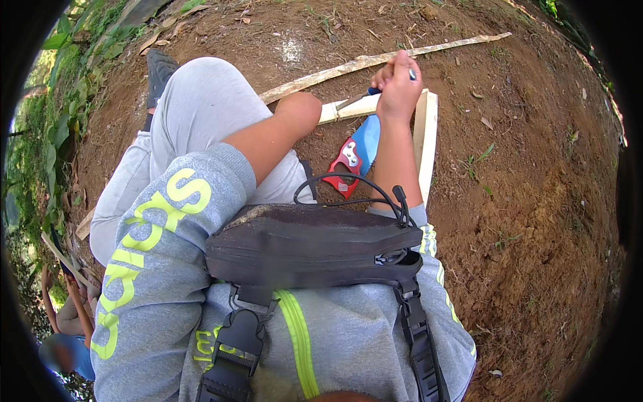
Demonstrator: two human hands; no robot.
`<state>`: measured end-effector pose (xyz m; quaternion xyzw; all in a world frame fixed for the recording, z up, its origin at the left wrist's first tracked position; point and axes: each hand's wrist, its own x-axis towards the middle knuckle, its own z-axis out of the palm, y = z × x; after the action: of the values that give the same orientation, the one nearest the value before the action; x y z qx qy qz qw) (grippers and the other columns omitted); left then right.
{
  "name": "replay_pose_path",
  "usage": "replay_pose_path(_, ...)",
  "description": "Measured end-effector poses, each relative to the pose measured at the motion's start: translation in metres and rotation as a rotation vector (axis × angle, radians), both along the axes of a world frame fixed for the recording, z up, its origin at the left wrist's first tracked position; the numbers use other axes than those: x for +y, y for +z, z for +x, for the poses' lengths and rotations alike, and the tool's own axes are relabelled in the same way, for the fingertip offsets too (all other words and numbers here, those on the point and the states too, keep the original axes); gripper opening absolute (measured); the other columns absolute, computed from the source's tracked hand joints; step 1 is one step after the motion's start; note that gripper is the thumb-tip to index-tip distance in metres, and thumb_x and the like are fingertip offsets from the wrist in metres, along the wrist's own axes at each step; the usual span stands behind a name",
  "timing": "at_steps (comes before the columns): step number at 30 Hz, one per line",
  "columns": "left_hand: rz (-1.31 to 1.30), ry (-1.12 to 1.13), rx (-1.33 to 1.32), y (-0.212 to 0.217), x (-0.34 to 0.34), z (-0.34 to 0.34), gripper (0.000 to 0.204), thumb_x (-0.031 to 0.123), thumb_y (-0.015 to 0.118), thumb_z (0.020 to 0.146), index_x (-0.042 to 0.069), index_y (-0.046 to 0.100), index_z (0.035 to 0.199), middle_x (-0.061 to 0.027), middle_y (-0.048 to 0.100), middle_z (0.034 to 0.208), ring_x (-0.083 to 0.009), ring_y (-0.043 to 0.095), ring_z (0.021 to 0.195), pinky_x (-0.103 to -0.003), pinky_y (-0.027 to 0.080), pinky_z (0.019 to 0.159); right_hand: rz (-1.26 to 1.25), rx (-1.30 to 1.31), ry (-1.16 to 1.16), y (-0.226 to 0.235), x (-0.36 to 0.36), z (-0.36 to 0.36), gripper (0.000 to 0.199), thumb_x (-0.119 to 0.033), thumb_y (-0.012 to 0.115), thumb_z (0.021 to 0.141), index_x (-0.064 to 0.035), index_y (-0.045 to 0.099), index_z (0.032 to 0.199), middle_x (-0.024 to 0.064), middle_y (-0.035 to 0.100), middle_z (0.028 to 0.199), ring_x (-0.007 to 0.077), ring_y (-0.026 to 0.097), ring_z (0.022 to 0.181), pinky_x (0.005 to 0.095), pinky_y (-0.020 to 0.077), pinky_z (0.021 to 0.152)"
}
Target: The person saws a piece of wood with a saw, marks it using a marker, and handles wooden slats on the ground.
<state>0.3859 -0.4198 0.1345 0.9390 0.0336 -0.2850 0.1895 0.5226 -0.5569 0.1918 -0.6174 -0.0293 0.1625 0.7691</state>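
Note:
My left hand (299, 112) is curled at the left end of a pale wooden strip (366, 105), its fingers mostly hidden. My right hand (400, 87) closes in a fist round the blue handle of a chisel-like tool (350, 100). The tool's narrow metal blade points left and meets the strip near my left hand; its exact kind is not clear. Below the strip, between my forearms, a handsaw (346, 163) with a red handle and blue blade lies on the soil. Pale wooden pieces (426, 134) stand out beside my right wrist.
A long rough-edged wooden slat (375, 61) lies across the brown soil (522, 221) beyond my hands. My bent leg (207, 100) is at the left. A black bag (315, 241) hangs at my chest. Another person (70, 348) in blue is at the lower left, near a wooden stick.

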Motion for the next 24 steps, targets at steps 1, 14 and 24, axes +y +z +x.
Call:
replay_pose_path(1,0.001,0.01,-0.009,-0.005,-0.001,0.0,0.018,0.007,0.069,0.089,0.003,0.083,0.099,-0.02,0.08,0.106,-0.0353,0.078,0.1,-0.045,0.064,0.085,-0.053,-0.077,0.09,0.001,0.01,-0.01,0.035,-0.034,0.063,0.111,-0.0075,0.055,0.089,-0.0021,0.043,0.062,0.0103,0.042,0.053,0.0317,0.0391,0.051)
replay_pose_path(14,0.006,0.006,-0.057,-0.009,0.0,0.0,0.016,0.007,0.071,0.085,0.002,0.082,0.096,-0.0207,0.08,0.1,-0.0358,0.079,0.095,-0.046,0.064,0.084,0.012,0.303,-0.346,-0.041,-0.031,0.053,0.036,-0.042,0.053,0.114,-0.0109,0.048,0.096,-0.0009,0.037,0.066,0.0143,0.039,0.055,0.0365,0.0385,0.052)
replay_pose_path(24,0.001,-0.012,-0.017,-0.008,0.005,0.003,0.02,0.017,0.075,0.085,0.001,0.082,0.096,-0.0203,0.079,0.098,-0.0361,0.078,0.092,-0.047,0.063,0.083,0.155,0.199,-0.515,-0.007,-0.038,0.03,0.034,-0.041,0.05,0.115,-0.0119,0.048,0.097,-0.0015,0.037,0.066,0.0132,0.036,0.055,0.0351,0.039,0.055)
